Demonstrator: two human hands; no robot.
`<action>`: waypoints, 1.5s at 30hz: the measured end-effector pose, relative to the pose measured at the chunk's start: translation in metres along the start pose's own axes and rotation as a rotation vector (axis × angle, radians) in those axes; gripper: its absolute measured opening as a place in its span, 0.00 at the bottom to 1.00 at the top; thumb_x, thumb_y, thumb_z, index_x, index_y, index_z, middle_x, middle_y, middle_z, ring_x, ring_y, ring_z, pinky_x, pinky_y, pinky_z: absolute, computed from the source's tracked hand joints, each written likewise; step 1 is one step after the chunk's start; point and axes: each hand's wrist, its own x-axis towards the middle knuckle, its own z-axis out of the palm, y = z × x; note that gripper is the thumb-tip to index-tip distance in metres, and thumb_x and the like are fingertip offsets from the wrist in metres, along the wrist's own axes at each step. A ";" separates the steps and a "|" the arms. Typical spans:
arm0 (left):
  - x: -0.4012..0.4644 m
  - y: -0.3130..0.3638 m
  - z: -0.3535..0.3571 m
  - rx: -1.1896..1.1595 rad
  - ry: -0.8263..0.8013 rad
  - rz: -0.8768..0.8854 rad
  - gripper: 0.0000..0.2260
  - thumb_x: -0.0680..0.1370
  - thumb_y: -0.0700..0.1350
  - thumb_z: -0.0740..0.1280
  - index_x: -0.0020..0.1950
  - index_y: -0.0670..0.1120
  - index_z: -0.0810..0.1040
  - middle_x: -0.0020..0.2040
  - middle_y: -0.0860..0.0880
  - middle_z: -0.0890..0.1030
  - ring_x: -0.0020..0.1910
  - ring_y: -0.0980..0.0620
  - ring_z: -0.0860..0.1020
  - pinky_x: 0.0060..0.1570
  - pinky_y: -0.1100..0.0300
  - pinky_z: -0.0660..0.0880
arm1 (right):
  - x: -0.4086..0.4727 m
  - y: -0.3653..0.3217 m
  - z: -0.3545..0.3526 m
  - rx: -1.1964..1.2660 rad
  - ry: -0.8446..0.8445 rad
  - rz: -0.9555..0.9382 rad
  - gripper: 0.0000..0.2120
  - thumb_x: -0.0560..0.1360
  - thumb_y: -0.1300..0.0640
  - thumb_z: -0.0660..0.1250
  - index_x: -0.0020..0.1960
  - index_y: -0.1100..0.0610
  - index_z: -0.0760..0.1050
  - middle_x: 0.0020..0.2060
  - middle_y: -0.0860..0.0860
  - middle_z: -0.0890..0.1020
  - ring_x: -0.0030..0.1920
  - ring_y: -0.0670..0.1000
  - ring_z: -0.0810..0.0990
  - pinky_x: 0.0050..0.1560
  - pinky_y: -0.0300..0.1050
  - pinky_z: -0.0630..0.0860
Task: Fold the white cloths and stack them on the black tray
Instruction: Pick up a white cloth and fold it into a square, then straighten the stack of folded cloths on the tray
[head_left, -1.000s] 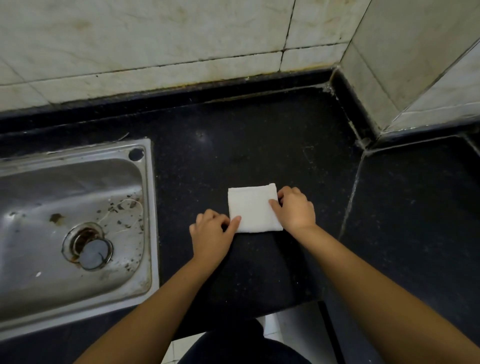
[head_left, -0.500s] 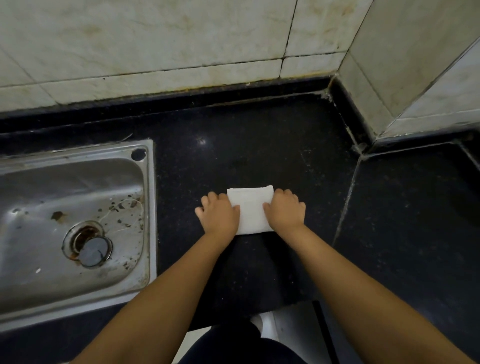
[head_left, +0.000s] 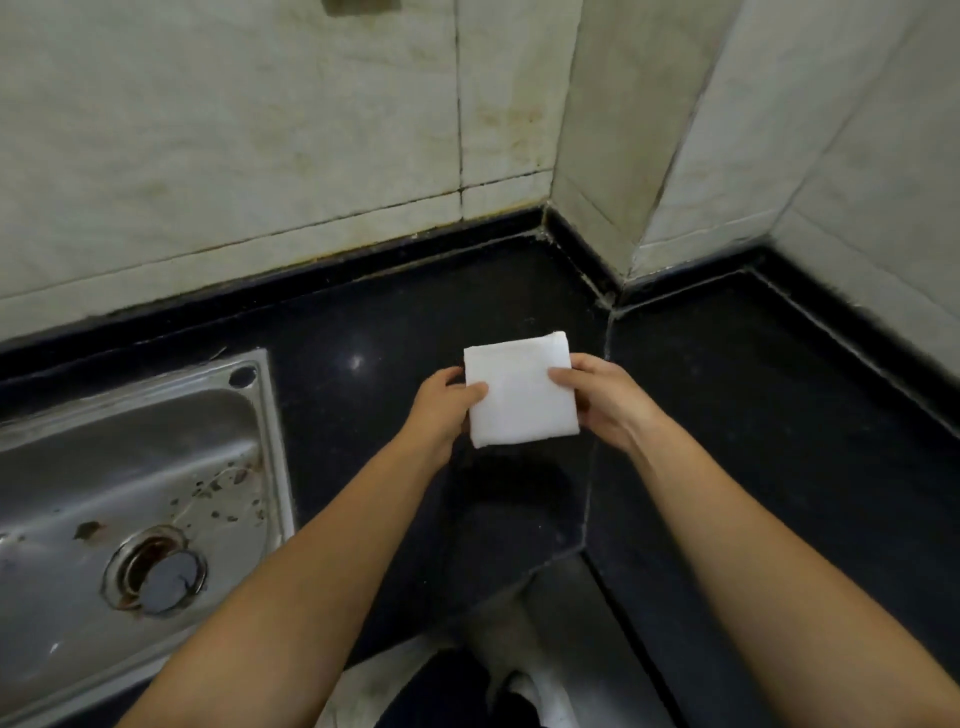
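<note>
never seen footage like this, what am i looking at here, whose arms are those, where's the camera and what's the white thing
No machine here: the arms belong to a person wearing a camera on the head, so the single view looks forward and down at their own hands. The left hand and right hand each grip one side of a folded white cloth, thumbs on top, apparently lifted above the black counter. A steel sink with a drain is set into the counter on the left. Stained tiled walls meet in a corner behind. No tray is in view.
</note>
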 end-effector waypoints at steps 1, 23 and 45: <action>-0.005 0.003 0.011 -0.065 -0.072 -0.034 0.17 0.78 0.37 0.63 0.67 0.37 0.69 0.60 0.42 0.77 0.50 0.47 0.79 0.45 0.53 0.77 | -0.015 -0.001 -0.011 0.023 0.031 -0.032 0.06 0.76 0.63 0.65 0.51 0.57 0.77 0.46 0.55 0.82 0.46 0.53 0.81 0.45 0.50 0.79; -0.406 -0.183 0.236 0.589 -1.286 -0.215 0.07 0.76 0.39 0.67 0.53 0.42 0.79 0.50 0.45 0.82 0.46 0.48 0.81 0.43 0.53 0.80 | -0.570 0.255 -0.090 0.622 1.421 -0.254 0.04 0.76 0.63 0.65 0.46 0.60 0.79 0.44 0.56 0.83 0.43 0.55 0.82 0.50 0.54 0.79; -0.943 -0.406 0.472 0.515 -1.801 -0.059 0.06 0.79 0.40 0.64 0.42 0.43 0.75 0.41 0.45 0.79 0.38 0.50 0.78 0.35 0.58 0.78 | -1.099 0.411 -0.307 0.459 1.913 -0.377 0.02 0.75 0.64 0.67 0.44 0.61 0.77 0.44 0.60 0.82 0.40 0.55 0.80 0.47 0.50 0.78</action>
